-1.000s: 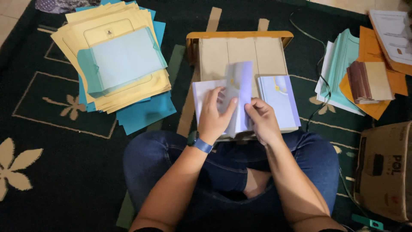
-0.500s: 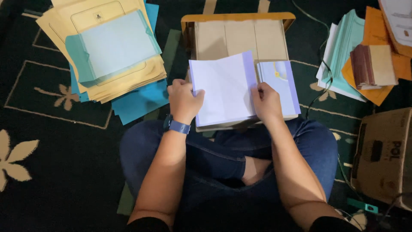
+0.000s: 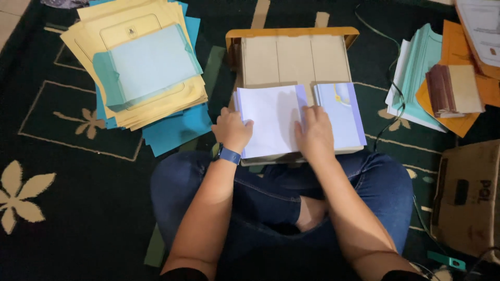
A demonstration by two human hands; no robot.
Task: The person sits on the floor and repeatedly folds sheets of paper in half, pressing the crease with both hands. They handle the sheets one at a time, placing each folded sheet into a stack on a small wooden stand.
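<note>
Your left hand [image 3: 230, 130] has slid in from half a second ago and now pins the left edge of the white booklet [image 3: 271, 122], fingers curled over it. Your right hand [image 3: 314, 134] lies flat along the fold, palm down; whether it pinches a page, I can't quite tell. The booklet sits at centre frame on a low wooden bench [image 3: 294, 57], its pale blue page [image 3: 341, 114] showing to the right. The bench has drifted lower in frame since then. You sit cross-legged on a dark green carpet [image 3: 62, 208] with cream flowers. A stack of yellow and blue folders [image 3: 138, 67] fills the upper left, more papers [image 3: 448, 78] the upper right, a cardboard box [image 3: 466, 198] lower right.
</note>
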